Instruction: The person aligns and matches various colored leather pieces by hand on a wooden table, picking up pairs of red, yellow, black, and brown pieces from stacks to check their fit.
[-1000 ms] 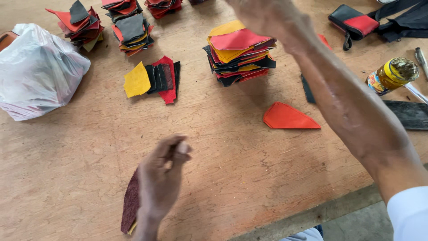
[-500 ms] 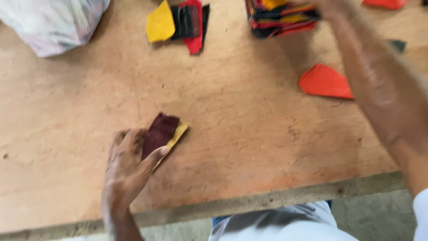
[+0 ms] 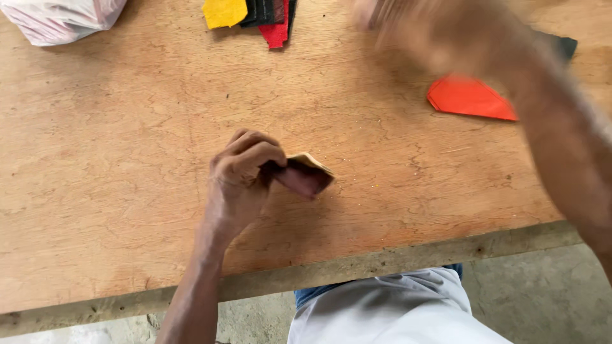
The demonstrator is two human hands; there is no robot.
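My left hand [image 3: 244,175] grips a small dark maroon leather piece [image 3: 305,177] with a tan underside, holding it just above the wooden table [image 3: 127,159] near the front edge. My right hand [image 3: 408,25] is blurred with motion at the top right, above the table; its fingers cannot be made out and I cannot tell whether it holds anything. An orange-red pointed leather piece [image 3: 468,99] lies flat on the table under my right forearm.
A yellow piece [image 3: 224,11] with black and red pieces [image 3: 274,19] beside it lies at the far edge. A white plastic bag [image 3: 64,19] sits at the top left. A dark piece [image 3: 561,46] shows at the right. The table's front edge [image 3: 382,261] is close to my body.
The view has dropped toward the near table edge. My left hand has lifted and folded around the maroon piece. My right arm has swung back from the far stack, now blurred.
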